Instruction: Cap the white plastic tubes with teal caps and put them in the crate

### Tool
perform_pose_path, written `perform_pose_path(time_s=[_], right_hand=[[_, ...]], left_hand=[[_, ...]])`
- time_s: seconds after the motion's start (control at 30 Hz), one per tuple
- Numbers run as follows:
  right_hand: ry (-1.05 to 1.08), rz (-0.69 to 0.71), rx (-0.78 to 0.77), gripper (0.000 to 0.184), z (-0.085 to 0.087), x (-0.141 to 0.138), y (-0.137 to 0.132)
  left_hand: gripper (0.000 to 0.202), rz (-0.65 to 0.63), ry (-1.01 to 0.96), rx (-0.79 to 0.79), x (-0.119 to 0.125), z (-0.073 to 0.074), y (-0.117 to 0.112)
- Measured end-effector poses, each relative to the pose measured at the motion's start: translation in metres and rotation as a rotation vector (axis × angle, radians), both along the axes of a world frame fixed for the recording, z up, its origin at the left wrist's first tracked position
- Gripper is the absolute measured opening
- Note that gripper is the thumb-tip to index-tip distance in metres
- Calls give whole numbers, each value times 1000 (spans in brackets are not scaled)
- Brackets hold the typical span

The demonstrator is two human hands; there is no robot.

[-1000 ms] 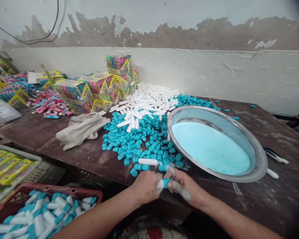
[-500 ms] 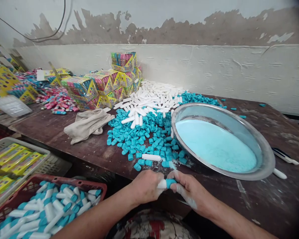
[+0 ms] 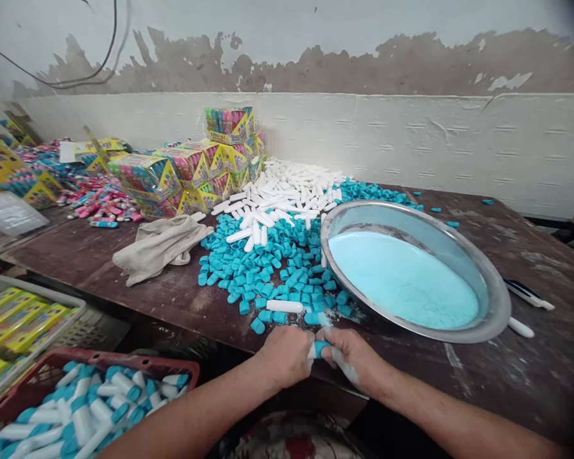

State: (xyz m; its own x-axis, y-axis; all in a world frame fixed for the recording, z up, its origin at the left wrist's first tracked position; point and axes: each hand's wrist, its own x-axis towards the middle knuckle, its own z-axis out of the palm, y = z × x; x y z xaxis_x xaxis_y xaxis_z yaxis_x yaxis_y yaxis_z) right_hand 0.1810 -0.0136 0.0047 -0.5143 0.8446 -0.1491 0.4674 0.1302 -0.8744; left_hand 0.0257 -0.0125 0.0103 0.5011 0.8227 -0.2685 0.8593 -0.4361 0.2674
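By the brown table (image 3: 86, 255), left fingers (image 3: 302, 347) and right fingers (image 3: 337, 339) clamp the capped tube (image 3: 320, 349), less white showing than before

left fingers (image 3: 303, 349): white tube (image 3: 312, 351) | right fingers (image 3: 337, 340): blue cap (image 3: 320, 349) | basin (image 3: 500, 312): powder (image 3: 397, 277)

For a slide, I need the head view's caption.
Left hand and right hand hold a blue-capped white tube near a metal basin of pale-blue powder.

The bare left forearm (image 3: 203, 411) and right forearm (image 3: 452, 408) slant inward from below, the left grip (image 3: 287, 356) curled fist-like, the right grip (image 3: 356, 358) pinched closed just beside it, pale smears along its thumb side.
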Motion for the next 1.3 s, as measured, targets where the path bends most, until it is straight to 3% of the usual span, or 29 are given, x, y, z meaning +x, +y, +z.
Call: perform_pose_path(time_s=[0.13, 0.27, 0.33, 0.47, 0.57, 0.67, 0.8, 0.87, 0.93, 1.03, 1.13, 1.23, 1.3], right_hand=[[61, -28, 32, 25, 4, 5, 13], [154, 15, -300, 30, 10, 18, 22], [136, 37, -312, 29, 13, 22, 23], [-129, 121, 264, 17, 14, 25, 17], [-338, 259, 623, 26, 11, 29, 7], [-400, 388, 884, 38, 7, 30, -5], [-289, 439, 1070, 34, -2, 8, -15], [-254, 462, 1106, 36, -7, -11, -16], [-275, 461, 1052, 44, -10, -26, -15], [-286, 349, 877, 53, -12, -28, -8], [-268, 237, 769, 43, -16, -7, 3], [-283, 203, 704, 36, -22, 13, 6], [-298, 183, 688, 35, -25, 15, 6]], left_hand=[[22, 47, -49, 24, -2, -1, 9], [26, 41, -200, 49, -6, 0, 13], [24, 39, -212, 68, -10, -1, 12], [25, 11, -252, -45, -17, -1, 11], [25, -47, -279, -117, -19, 3, 8], [27, -81, -235, -131, -18, 5, -2], [30, -25, -160, -154, -29, 3, -26], [25, 84, -160, -154, -49, 1, -41], [21, 251, -140, -127, -85, -1, -60], [17, 504, -48, -125, -161, -4, -95], [20, 679, 120, -172, -235, -11, -125], [42, 743, 90, -89, -265, -13, -117], [41, 693, -41, 75, -252, -6, -82]])
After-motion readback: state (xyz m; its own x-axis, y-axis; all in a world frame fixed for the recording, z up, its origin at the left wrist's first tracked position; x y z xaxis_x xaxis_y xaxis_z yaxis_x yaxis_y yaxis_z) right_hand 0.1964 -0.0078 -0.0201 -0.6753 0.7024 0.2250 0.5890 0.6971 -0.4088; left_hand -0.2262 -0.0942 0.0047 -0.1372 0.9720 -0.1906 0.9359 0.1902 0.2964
